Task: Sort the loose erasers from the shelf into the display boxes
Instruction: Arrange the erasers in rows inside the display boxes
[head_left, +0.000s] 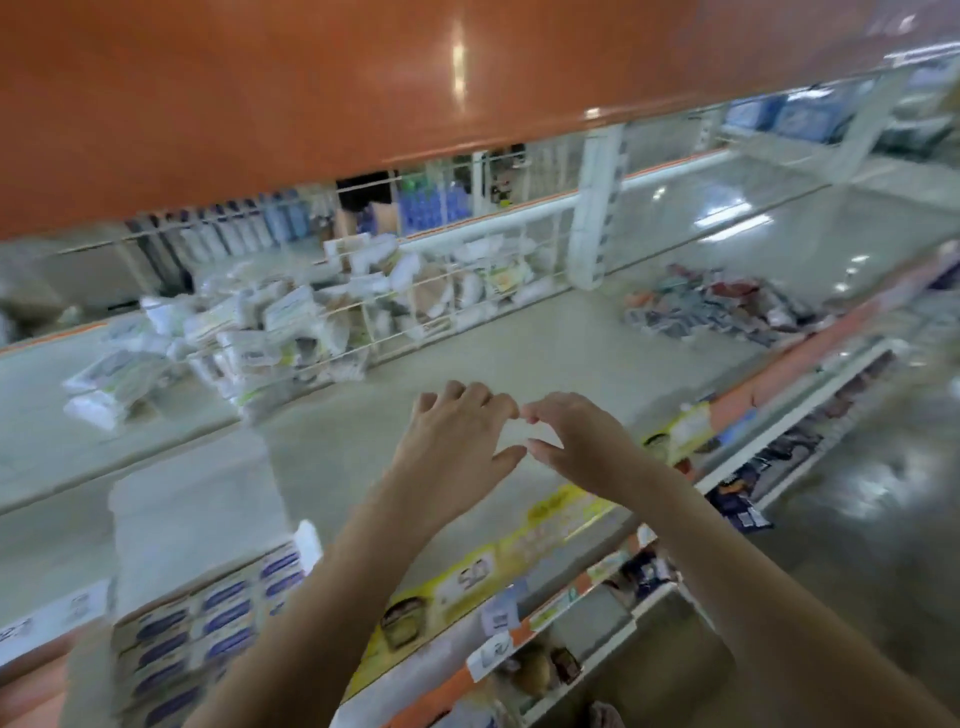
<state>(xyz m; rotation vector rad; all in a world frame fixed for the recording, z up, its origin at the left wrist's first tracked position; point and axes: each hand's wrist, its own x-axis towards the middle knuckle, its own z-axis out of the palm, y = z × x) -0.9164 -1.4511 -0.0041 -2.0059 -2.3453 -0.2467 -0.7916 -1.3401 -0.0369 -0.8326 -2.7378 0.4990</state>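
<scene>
Your hands: your left hand (457, 436) and right hand (566, 436) meet fingertip to fingertip over the shelf (519, 358). Blur hides whether they pinch anything.
Erasers: a white heap of loose erasers (249, 332) at ten o'clock.
Box: the display box (208, 623) at seven o'clock.
Feel: probably light, small, a bit squashy.
Hold: pinch the long sides.

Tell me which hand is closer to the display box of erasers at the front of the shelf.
Left. The left hand hovers over the shelf, up and right of the display box of erasers; the right hand is beside it, farther right of the box.
</scene>
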